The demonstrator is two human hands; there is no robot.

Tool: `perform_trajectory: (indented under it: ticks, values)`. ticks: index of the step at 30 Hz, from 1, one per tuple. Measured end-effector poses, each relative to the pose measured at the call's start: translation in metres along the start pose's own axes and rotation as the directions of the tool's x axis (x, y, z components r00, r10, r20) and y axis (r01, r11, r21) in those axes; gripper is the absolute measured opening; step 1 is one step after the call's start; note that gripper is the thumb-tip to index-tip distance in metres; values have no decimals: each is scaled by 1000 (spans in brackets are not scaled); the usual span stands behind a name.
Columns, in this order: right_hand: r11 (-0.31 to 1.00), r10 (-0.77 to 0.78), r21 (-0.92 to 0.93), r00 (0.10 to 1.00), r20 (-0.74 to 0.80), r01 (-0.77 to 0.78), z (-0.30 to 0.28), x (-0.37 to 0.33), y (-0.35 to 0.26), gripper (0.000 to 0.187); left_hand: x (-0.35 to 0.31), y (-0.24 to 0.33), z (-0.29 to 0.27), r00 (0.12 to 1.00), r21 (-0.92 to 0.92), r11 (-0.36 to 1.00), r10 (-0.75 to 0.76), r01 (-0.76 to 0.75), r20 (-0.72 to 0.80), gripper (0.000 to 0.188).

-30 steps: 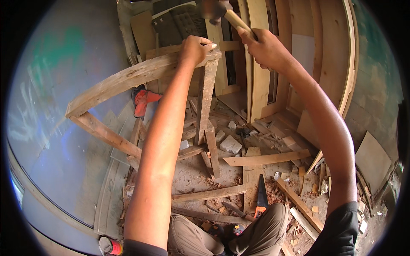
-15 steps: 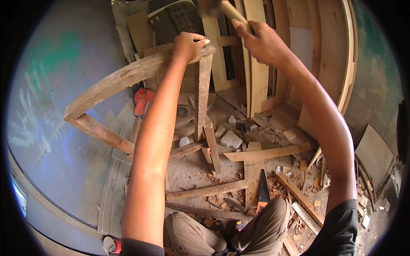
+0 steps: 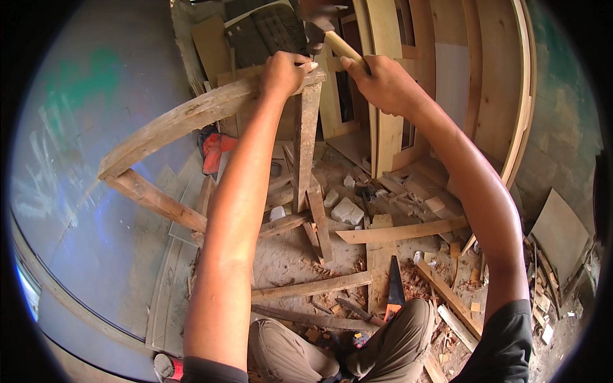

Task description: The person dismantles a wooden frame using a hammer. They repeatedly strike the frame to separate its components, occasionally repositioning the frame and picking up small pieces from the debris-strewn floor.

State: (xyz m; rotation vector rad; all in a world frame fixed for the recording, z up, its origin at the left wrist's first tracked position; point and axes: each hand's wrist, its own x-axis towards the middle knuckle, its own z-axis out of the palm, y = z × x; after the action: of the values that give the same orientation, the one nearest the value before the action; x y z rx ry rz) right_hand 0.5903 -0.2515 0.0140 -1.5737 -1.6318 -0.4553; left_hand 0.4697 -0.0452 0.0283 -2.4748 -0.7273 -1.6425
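A claw hammer (image 3: 345,51) with a pale wooden handle is gripped in my right hand (image 3: 388,83). Its dark head sits just over the tip of my left hand (image 3: 285,72), which pinches a thin nail (image 3: 313,58) upright on the end of a weathered beam (image 3: 185,116). The hammer face appears to meet the nail's top. That beam rests across a wooden leg (image 3: 306,143) of a rough sawhorse-like frame; another slanting piece (image 3: 156,199) joins its near left end.
On the littered floor lie a handsaw (image 3: 394,284) with an orange handle, loose boards (image 3: 402,230), a white stone block (image 3: 347,211) and wood shavings. Tall planks (image 3: 386,96) stand at the back right. A grey wall (image 3: 83,159) rises on the left; an orange-red bag-like item (image 3: 216,150) lies behind the frame.
My right hand has swung the hammer down, and its head now lies above the nail. My left hand still pinches at the beam's end; the view has shifted slightly.
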Motion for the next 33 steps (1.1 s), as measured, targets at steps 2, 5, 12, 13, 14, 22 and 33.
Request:
perform_trajectory:
  ticks: [2,5,12,13,14,22,33]
  values:
    - [996,66,60,993,-97,-60,0,3,2,57,2,2,0,999,-13,1000,-16,16,35,19]
    - [986,97,156,975,-202,-65,-6,5,-3,57,7,-1,1,998,-41,998,52,-51,35,18]
    - [956,226,161,965,133,-246,-9,4,0,57,17,-24,-15,962,-87,992,111,-91,251,35]
    - [954,217,195,972,86,-230,-9,5,-1,56,21,-28,-23,981,-55,998,52,-43,188,43]
    - [955,217,202,976,30,-219,-12,3,-1,56,25,-22,-36,975,106,992,47,-72,217,51]
    - [976,88,215,967,-238,-36,-9,18,4,59,15,-23,-61,852,575,808,-387,129,353,67]
    - [887,196,459,938,-284,-47,-53,23,-14,56,8,-32,-59,866,575,807,-376,132,330,67]
